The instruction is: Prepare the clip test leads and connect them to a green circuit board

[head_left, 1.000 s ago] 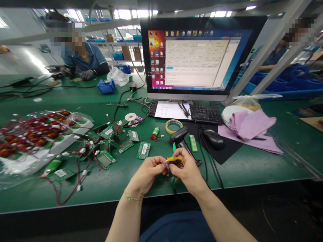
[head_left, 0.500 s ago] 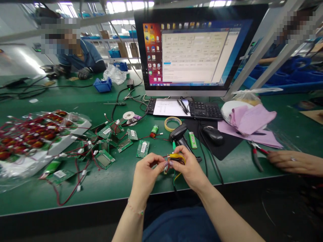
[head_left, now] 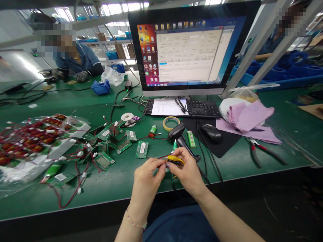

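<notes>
A small yellow-wrapped part (head_left: 176, 159) with thin wires sits low in the centre of the frame, above the near edge of the green bench (head_left: 106, 188). The right hand (head_left: 185, 169) pinches it between thumb and fingertips, and the left hand (head_left: 147, 176) meets it from the left, fingers closed on its wire end. Just behind the hands lies a black barcode scanner (head_left: 180, 136), with a green lighter (head_left: 191, 138) beside it, a roll of tape (head_left: 171, 123) further back and a black mouse (head_left: 212, 132) on a dark pad to the right. Red-handled pliers (head_left: 259, 151) lie at centre right, near pink cloths (head_left: 248, 122). Left of the hands, green circuit boards (head_left: 118, 141) with red leads are scattered on the bench. At far left a white tray (head_left: 63, 143) under clear plastic holds many red-wired parts. A keyboard (head_left: 202, 109) and monitor (head_left: 186, 50) stand at upper centre. At upper left a small blue bin (head_left: 100, 87) sits near another person's gloved hand (head_left: 82, 76); what the bin holds cannot be told.
</notes>
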`<move>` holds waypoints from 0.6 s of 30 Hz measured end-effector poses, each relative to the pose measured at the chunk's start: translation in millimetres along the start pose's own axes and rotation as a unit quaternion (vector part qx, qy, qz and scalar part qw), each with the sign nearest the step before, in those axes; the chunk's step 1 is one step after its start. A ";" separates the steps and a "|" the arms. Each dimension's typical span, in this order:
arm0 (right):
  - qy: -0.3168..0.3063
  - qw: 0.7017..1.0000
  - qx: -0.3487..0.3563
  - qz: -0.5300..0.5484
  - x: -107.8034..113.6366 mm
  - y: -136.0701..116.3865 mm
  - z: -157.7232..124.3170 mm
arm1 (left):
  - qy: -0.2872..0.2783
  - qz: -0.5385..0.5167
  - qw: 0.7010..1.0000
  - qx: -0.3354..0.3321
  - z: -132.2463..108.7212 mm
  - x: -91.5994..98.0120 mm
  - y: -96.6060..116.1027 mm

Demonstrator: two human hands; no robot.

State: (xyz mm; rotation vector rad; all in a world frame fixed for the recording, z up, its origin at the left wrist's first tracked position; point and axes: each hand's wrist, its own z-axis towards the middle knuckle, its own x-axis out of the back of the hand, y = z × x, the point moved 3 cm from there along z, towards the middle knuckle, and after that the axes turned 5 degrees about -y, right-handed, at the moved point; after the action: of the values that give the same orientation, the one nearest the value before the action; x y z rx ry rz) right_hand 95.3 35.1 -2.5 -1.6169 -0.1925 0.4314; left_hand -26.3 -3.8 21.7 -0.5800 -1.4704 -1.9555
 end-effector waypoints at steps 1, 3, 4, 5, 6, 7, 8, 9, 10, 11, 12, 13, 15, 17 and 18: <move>-0.002 1.000 0.003 -0.012 0.1 -0.4 -0.1 | -0.005 0.015 1.000 -0.011 0.8 0.9 -0.3; -0.004 0.999 0.010 -0.037 0.4 -0.5 -0.2 | -0.015 0.058 0.998 -0.031 1.7 0.8 -0.4; -0.005 0.999 0.013 -0.047 0.3 -0.3 -0.2 | -0.017 0.084 0.995 -0.041 1.8 0.0 0.0; -0.004 0.999 0.015 -0.052 0.1 -0.1 -0.1 | -0.016 0.110 0.993 -0.052 1.7 -1.2 0.8; -0.002 0.999 0.016 -0.050 -0.2 0.3 0.1 | -0.007 0.134 0.989 -0.062 1.4 -2.4 1.7; 0.000 0.999 0.013 -0.039 -0.8 0.8 0.2 | 0.006 0.153 0.985 -0.073 1.0 -3.5 2.9; 0.004 1.000 0.007 -0.021 -1.5 1.5 0.4 | 0.022 0.165 0.983 -0.083 0.5 -4.5 4.0; 0.010 1.000 -0.001 0.002 -2.3 2.4 0.6 | 0.039 0.170 0.981 -0.090 -0.2 -5.4 4.9; 0.019 0.999 -0.009 0.027 -3.0 3.4 0.9 | 0.055 0.170 0.979 -0.096 -1.0 -6.2 5.5; 0.029 0.998 -0.019 0.052 -3.9 4.5 1.1 | 0.070 0.166 0.979 -0.097 -2.0 -7.0 5.7; 0.039 0.996 -0.028 0.076 -4.9 5.6 1.3 | 0.084 0.160 0.979 -0.094 -3.1 -7.5 5.6; 0.048 0.994 -0.035 0.097 -6.1 6.6 1.4 | 0.099 0.156 0.979 -0.089 -4.5 -8.0 5.2; 0.062 0.987 -0.046 0.139 -8.9 8.5 1.6 | 0.132 0.155 0.976 -0.079 -7.8 -8.7 4.5; 0.071 0.979 -0.057 0.183 -12.1 9.5 1.6 | 0.161 0.145 0.973 -0.078 -11.3 -9.9 3.8; 0.072 0.974 -0.064 0.205 -13.7 9.6 1.4 | 0.175 0.127 0.973 -0.077 -12.9 -10.8 3.1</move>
State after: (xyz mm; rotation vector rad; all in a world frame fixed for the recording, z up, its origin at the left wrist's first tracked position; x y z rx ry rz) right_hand 80.9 30.3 -9.7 -1.8112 0.2332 0.6231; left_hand -16.1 -14.5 13.0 -0.4371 -0.9859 -1.8630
